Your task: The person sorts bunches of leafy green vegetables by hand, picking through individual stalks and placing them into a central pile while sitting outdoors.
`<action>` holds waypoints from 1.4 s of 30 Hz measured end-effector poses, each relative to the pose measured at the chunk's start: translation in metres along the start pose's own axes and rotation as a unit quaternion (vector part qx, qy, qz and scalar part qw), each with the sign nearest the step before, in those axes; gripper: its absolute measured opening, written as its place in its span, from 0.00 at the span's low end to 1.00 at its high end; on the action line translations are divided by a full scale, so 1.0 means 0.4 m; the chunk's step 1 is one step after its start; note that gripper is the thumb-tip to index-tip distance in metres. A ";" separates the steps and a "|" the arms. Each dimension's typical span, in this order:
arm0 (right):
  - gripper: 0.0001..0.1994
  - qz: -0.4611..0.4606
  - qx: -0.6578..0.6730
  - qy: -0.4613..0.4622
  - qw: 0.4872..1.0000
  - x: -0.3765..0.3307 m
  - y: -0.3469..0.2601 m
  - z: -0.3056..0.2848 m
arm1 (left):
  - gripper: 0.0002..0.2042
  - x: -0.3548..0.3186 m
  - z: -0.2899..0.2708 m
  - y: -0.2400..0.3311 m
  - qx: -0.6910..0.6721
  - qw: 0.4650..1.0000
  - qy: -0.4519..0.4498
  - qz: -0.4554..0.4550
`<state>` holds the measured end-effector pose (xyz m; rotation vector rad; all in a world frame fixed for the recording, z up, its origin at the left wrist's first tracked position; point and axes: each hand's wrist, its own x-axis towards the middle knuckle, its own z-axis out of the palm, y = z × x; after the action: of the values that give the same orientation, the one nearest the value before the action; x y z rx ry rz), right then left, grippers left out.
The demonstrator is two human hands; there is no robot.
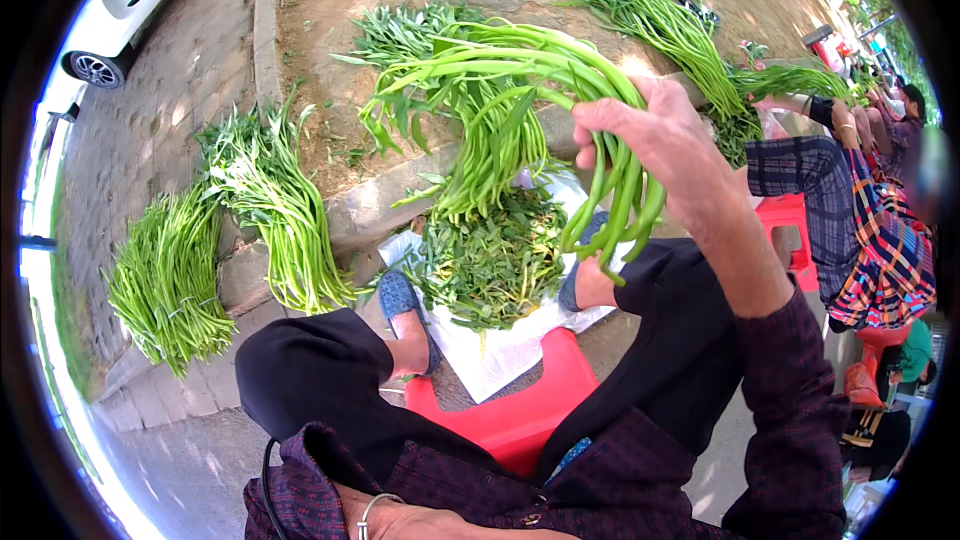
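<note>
My right hand [655, 140] is closed around a bunch of long green stems that look like water spinach [540, 50], raised at the right of a white sheet [485, 365]. The leafy ends hang to the left, and the thick stem ends dangle below the fist. Under them, a heap of loose leaves and trimmings [495, 260] covers much of the sheet, between my feet. My left hand [455, 524] lies low at the bottom edge, near my body, below a bracelet at the wrist; its fingers are out of sight.
Tied and loose bundles of greens lie left [175, 280], beside it [285, 210], and far right [670, 25]. A red plastic stool [510, 420] is beneath me. A seated person in plaid [800, 175] is close at right. A curb [385, 195] crosses behind the sheet; a white car [125, 15] stands far left.
</note>
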<state>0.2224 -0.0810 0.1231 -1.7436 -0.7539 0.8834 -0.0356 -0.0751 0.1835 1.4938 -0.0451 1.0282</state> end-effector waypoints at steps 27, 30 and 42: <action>0.09 -0.011 0.104 0.031 0.994 -0.067 0.134 -0.040 | 0.06 -0.116 0.132 0.004 -0.299 0.946 -0.046 -0.118; 0.09 -0.021 0.102 0.032 0.994 -0.069 0.136 -0.041 | 0.06 -0.113 0.136 0.004 -0.309 0.940 -0.042 -0.137; 0.08 -0.041 0.062 0.034 0.997 -0.065 0.141 -0.029 | 0.11 -0.094 0.124 -0.019 -0.418 0.878 -0.133 -0.194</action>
<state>0.2228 -0.1252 0.0778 -1.6141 -0.7061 0.7945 -0.0262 -0.1337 0.1626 0.7777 -0.3316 0.3694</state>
